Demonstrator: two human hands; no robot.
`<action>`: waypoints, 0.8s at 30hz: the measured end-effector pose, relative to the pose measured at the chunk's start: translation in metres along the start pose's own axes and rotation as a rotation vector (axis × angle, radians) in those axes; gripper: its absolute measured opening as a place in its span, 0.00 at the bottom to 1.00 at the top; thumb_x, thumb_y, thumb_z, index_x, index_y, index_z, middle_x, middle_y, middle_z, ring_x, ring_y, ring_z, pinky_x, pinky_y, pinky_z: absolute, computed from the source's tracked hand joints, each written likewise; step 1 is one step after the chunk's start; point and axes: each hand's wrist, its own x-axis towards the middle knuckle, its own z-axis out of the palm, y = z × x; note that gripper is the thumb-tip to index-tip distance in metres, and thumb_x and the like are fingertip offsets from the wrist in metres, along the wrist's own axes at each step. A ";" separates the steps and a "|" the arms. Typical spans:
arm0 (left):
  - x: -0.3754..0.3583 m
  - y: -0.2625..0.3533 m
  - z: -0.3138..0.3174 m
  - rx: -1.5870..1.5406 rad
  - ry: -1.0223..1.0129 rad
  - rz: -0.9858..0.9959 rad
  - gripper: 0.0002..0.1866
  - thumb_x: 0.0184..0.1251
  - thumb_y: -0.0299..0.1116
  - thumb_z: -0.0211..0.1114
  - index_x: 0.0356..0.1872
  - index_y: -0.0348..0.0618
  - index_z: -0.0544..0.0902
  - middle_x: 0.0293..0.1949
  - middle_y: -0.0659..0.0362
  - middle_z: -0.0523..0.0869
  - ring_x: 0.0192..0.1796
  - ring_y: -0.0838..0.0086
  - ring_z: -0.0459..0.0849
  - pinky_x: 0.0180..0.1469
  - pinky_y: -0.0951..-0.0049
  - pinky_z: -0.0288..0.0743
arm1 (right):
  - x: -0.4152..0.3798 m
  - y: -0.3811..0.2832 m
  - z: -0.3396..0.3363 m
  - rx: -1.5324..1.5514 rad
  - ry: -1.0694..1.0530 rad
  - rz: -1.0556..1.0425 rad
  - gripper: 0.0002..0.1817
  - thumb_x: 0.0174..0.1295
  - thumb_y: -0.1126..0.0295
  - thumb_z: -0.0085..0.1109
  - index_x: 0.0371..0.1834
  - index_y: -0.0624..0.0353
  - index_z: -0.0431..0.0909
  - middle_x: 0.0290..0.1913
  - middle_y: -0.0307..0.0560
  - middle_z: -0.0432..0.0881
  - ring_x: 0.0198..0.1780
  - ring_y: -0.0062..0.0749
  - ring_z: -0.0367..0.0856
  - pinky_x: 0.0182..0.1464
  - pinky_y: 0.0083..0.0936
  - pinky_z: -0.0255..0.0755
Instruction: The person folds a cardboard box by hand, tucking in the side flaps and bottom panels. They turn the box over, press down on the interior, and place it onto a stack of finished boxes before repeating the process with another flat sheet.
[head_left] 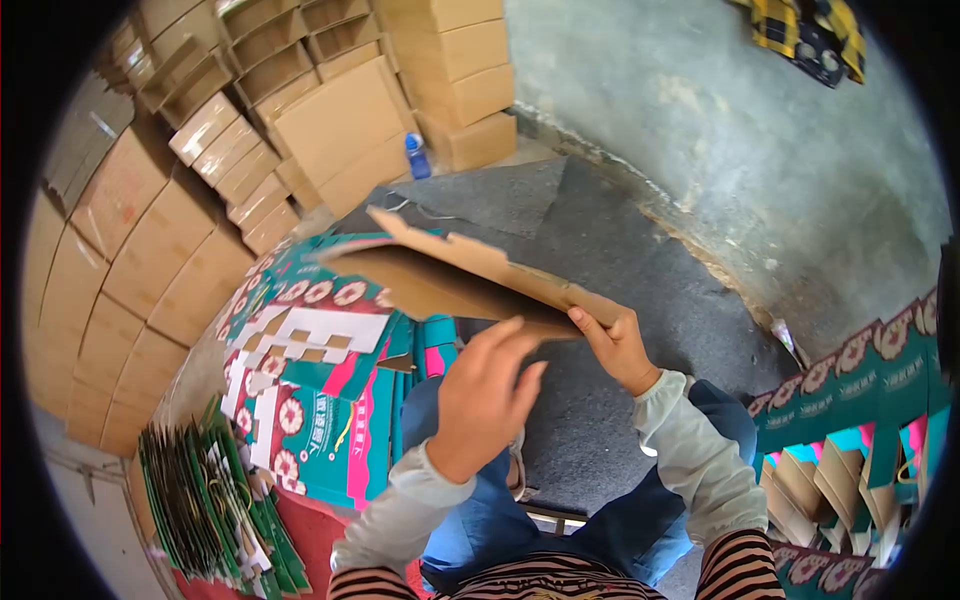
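My right hand [618,348] pinches the right end of a folded cardboard carton [470,275], thumb on top of its edge. The carton is held up over my knees, its plain brown inside showing and its far left end blurred. My left hand [487,395] is just below the carton's lower edge, fingers stretched and thumb apart, with nothing in it. Beside it on the left lies a pile of printed teal carton sheets [330,430] with pink stripes and flower pictures. White cut-out pieces [315,335] rest on top of that pile.
A bundle of green-edged cardboard sheets [215,500] stands at lower left. Rows of folded teal cartons [850,410] are on the right. Brown boxes [150,270] are stacked along the left and back. A blue bottle [417,157] stands before them on the dark floor mat [690,300].
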 end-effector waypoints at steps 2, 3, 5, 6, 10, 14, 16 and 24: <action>-0.026 -0.010 0.006 -0.209 -0.031 -0.223 0.12 0.59 0.26 0.66 0.44 0.36 0.78 0.51 0.51 0.79 0.48 0.64 0.80 0.46 0.69 0.77 | -0.016 -0.007 -0.016 0.013 0.141 0.068 0.13 0.65 0.63 0.58 0.39 0.64 0.81 0.32 0.43 0.83 0.34 0.25 0.79 0.37 0.23 0.72; -0.029 -0.011 0.009 -0.312 -0.056 -0.338 0.11 0.61 0.26 0.65 0.44 0.36 0.78 0.51 0.51 0.79 0.48 0.67 0.80 0.46 0.70 0.76 | -0.024 -0.009 -0.024 0.020 0.213 0.104 0.15 0.67 0.62 0.58 0.39 0.65 0.81 0.31 0.42 0.82 0.33 0.22 0.78 0.36 0.22 0.71; -0.028 -0.012 0.015 -0.428 -0.015 -0.419 0.09 0.64 0.27 0.63 0.43 0.36 0.78 0.49 0.52 0.79 0.48 0.72 0.79 0.46 0.72 0.76 | -0.042 -0.012 -0.038 0.001 0.268 0.144 0.15 0.67 0.62 0.58 0.39 0.66 0.81 0.29 0.40 0.81 0.33 0.20 0.77 0.36 0.21 0.70; -0.025 -0.012 0.018 -0.481 0.010 -0.461 0.09 0.66 0.28 0.63 0.43 0.36 0.78 0.49 0.53 0.80 0.49 0.74 0.78 0.47 0.73 0.75 | -0.047 -0.013 -0.044 -0.005 0.291 0.158 0.16 0.67 0.61 0.58 0.39 0.67 0.80 0.28 0.40 0.81 0.33 0.18 0.76 0.35 0.20 0.70; -0.016 -0.015 0.021 -0.505 -0.049 -0.426 0.11 0.65 0.29 0.63 0.45 0.36 0.78 0.49 0.51 0.80 0.48 0.69 0.79 0.45 0.74 0.75 | -0.065 -0.013 -0.072 0.028 0.296 0.204 0.16 0.66 0.61 0.59 0.39 0.66 0.81 0.29 0.38 0.81 0.34 0.17 0.76 0.35 0.20 0.70; 0.040 -0.026 -0.013 0.087 0.088 -0.041 0.19 0.58 0.32 0.69 0.48 0.35 0.77 0.50 0.47 0.80 0.51 0.57 0.79 0.52 0.66 0.73 | -0.054 -0.044 -0.130 -0.005 0.128 0.353 0.15 0.65 0.62 0.61 0.41 0.66 0.81 0.33 0.36 0.83 0.36 0.15 0.76 0.38 0.18 0.71; 0.085 -0.020 -0.024 0.318 -0.083 0.183 0.25 0.52 0.36 0.73 0.50 0.35 0.77 0.51 0.45 0.80 0.54 0.51 0.77 0.56 0.62 0.70 | -0.044 -0.047 -0.158 -0.011 -0.013 0.362 0.16 0.64 0.62 0.61 0.43 0.66 0.81 0.35 0.36 0.83 0.37 0.14 0.76 0.39 0.18 0.71; 0.087 -0.016 0.049 -0.261 -1.130 0.071 0.23 0.62 0.47 0.66 0.48 0.37 0.80 0.35 0.50 0.86 0.35 0.65 0.83 0.41 0.68 0.75 | -0.003 -0.046 -0.193 0.113 -0.288 0.236 0.17 0.61 0.63 0.65 0.45 0.66 0.81 0.37 0.34 0.84 0.40 0.13 0.76 0.43 0.17 0.71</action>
